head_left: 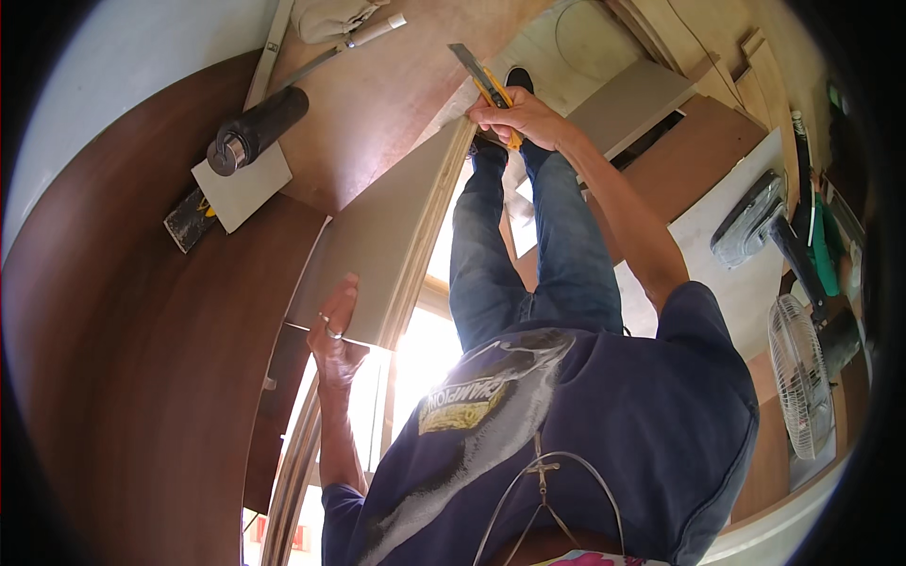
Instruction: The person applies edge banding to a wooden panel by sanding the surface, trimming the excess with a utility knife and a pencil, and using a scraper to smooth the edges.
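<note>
My right hand point(530, 121) is closed around a yellow snap-off utility knife point(488, 87), its blade out and directed up and to the left, away from me. The fingers of that hand are also close to the far end of a long grey-faced board point(382, 222) with a pale layered wood edge; whether they press on it I cannot tell. My left hand point(338, 330), with a ring on one finger, grips the board's near end. Its fingers lie along the grey face near the left corner, and the thumb is by the end edge.
On the brown work surface point(160, 330) to the left are a black cylindrical bottle point(264, 127) and a small grey square panel point(243, 187). A pale-handled long tool point(376, 32) lies farther off. Boards point(694, 156) and a fan point(797, 377) are at the right.
</note>
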